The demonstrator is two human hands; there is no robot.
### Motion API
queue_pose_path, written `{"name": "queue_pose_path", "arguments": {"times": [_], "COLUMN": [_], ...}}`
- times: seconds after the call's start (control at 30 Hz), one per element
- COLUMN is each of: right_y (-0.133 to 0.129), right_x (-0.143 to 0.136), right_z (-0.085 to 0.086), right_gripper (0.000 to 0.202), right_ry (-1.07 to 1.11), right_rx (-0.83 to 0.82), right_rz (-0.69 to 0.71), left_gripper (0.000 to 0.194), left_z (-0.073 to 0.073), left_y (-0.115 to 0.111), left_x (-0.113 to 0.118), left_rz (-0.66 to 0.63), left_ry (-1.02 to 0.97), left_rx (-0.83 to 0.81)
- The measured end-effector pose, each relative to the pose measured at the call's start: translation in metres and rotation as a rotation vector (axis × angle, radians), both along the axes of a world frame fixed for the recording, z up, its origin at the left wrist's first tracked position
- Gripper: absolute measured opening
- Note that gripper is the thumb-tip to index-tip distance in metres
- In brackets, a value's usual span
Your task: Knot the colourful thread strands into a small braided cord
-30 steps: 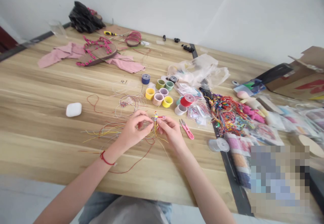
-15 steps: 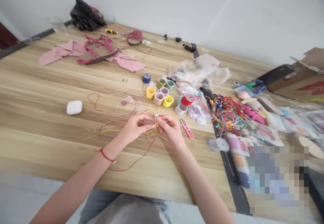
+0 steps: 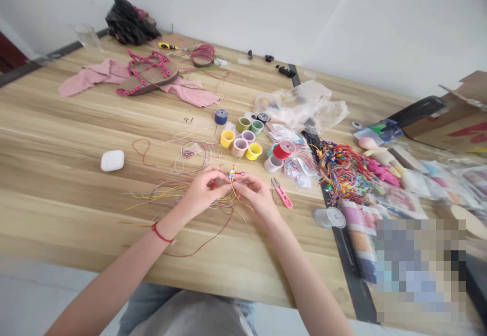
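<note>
Between my two hands is a small knotted piece of coloured cord (image 3: 232,172), yellow, blue and red, with a small red loop at its right. My left hand (image 3: 208,190) is closed in a pinch at its left side. From the right, my right hand (image 3: 251,191) pinches the yellow cord (image 3: 233,188) just below the knot. Loose cord ends (image 3: 162,194) in yellow, red and pale colours fan out leftward under my left hand. A red strand (image 3: 213,245) curves over the table below. Finger overlap hides exactly which strands each hand grips.
Thread spools (image 3: 239,147) in several colours stand beyond my hands. Pink-handled snips (image 3: 282,194) lie right of my right hand, near a clear spool (image 3: 330,217). A white case (image 3: 112,160) sits left. Farther off are a sandal (image 3: 152,78), a plastic bag (image 3: 300,105) and a tangled cord pile (image 3: 344,171).
The knotted piece has shifted slightly left and tilted. My right thumb has moved down off it to the yellow cord below. My left hand stays nearly in place.
</note>
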State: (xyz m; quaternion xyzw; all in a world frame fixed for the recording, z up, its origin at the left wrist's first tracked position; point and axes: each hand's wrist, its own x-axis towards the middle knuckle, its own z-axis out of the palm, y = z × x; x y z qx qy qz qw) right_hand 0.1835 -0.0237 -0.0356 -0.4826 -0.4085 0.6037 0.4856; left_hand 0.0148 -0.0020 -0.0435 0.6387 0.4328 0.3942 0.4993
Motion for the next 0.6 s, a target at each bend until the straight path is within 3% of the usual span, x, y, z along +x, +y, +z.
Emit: {"name": "queue_pose_path", "arguments": {"times": [0.27, 0.6], "right_y": [0.0, 0.0], "right_x": [0.0062, 0.006], "right_z": [-0.0031, -0.0033], "right_gripper": [0.024, 0.02], "right_ry": [0.092, 0.123], "right_rx": [-0.058, -0.074], "right_rz": [0.068, 0.067], "left_gripper": [0.004, 0.002], "left_z": [0.0051, 0.0051], "left_y": [0.0004, 0.0005], "left_x": [-0.0028, -0.0042], "left_rz": [-0.005, 0.034], "left_ry": [0.114, 0.14], "left_rx": [0.149, 0.188]}}
